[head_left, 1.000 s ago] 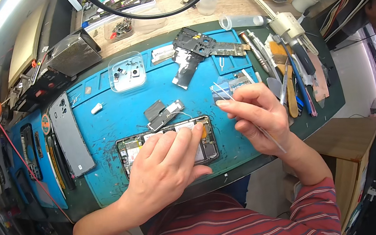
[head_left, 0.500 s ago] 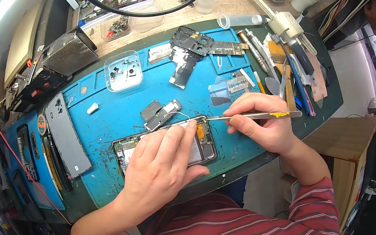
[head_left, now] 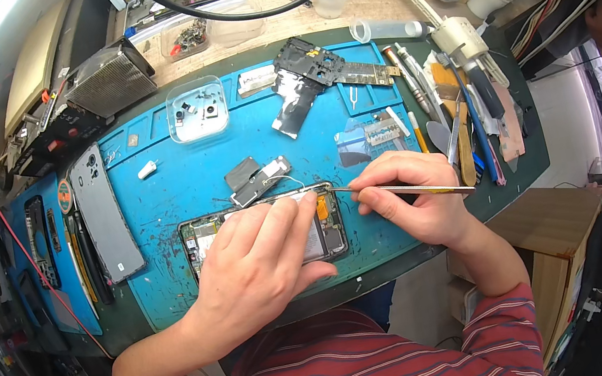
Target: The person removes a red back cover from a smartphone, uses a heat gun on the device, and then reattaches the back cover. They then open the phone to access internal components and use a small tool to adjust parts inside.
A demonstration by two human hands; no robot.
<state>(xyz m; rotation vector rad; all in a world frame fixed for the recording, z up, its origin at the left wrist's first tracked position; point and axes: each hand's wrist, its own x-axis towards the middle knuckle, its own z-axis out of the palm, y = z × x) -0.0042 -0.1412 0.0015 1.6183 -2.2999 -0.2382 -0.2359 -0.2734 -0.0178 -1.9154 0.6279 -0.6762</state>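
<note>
An opened smartphone (head_left: 333,232) lies face down on the blue mat (head_left: 182,183), its inner parts and battery exposed. My left hand (head_left: 246,263) rests across it with fingers stretched out and thumb apart, covering its middle. The left index fingertip touches the phone's far edge near its right end. My right hand (head_left: 425,200) is closed round slim metal tweezers (head_left: 435,188), whose tip is at the phone's far right corner. Just beyond the phone lies a dark grey module (head_left: 259,181) with a thin white cable (head_left: 290,179) running toward my left fingertips.
A clear tray (head_left: 196,110) of small parts and a black phone inner cover (head_left: 300,86) lie farther back. At left is a grey back panel (head_left: 105,211). Brushes and hand tools (head_left: 454,112) crowd the right. A black cable loop (head_left: 242,16) hangs over the far side.
My right hand has tilted the tweezers, their rear end dropping and shifting slightly left. The left hand stays almost in place over the phone.
</note>
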